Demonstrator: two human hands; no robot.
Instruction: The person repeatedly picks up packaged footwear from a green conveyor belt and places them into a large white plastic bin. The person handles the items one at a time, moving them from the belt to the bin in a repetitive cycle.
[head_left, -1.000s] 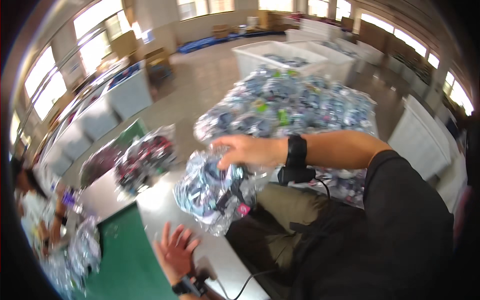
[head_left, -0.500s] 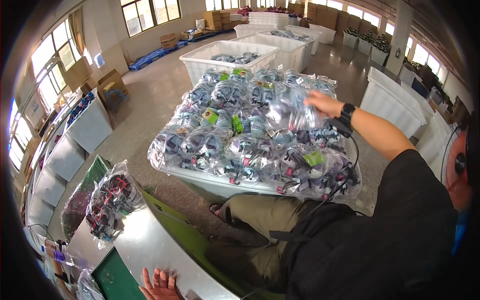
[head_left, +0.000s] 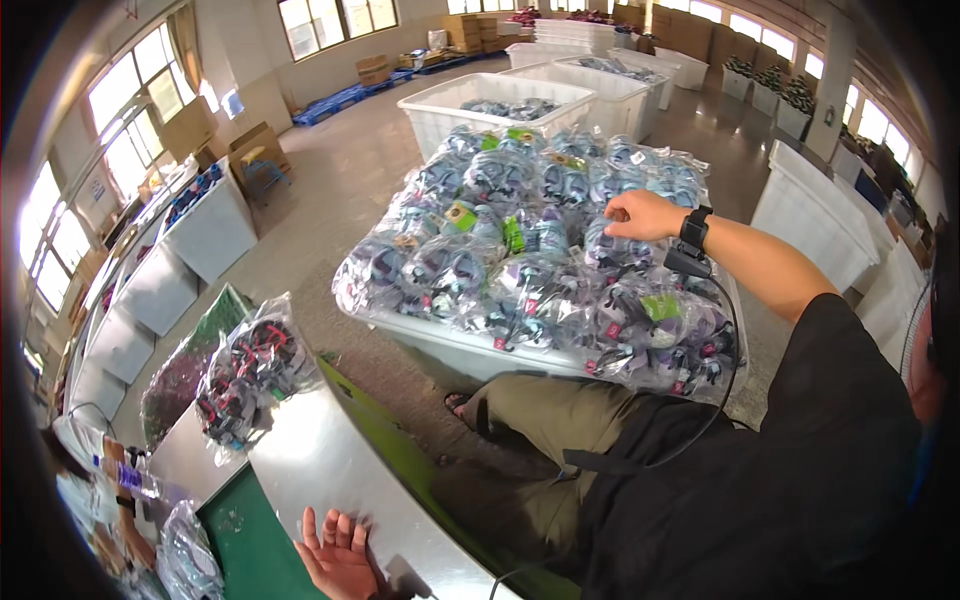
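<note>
Over a big white bin point(head_left: 450, 355) heaped with clear plastic bags of light blue and purple shoes point(head_left: 500, 180), my right hand point(head_left: 643, 216) hovers near the right side of the pile. Its fingers are loosely bent, slightly apart, with nothing seen in them. A black watch-like band with a small device and cable point(head_left: 690, 240) sits on that wrist. My left hand point(head_left: 340, 555) rests palm up, fingers spread, at the metal tabletop point(head_left: 330, 450) beside a green surface point(head_left: 250, 530). A clear bag of black and red shoes point(head_left: 255, 370) lies on the table's far end.
More white bins point(head_left: 500, 95) stand behind the heap, with others to the right point(head_left: 815, 215) and along the left point(head_left: 210, 235). A co-worker's arm point(head_left: 125, 510) shows at lower left, near another clear bag point(head_left: 190, 560). A blue pallet point(head_left: 340, 105) lies by the far wall.
The clear bag of shoes blurred under my right hand now lies on the heap, let go. My left hand stays open on the table. The whole view has shifted, moving things rightward.
</note>
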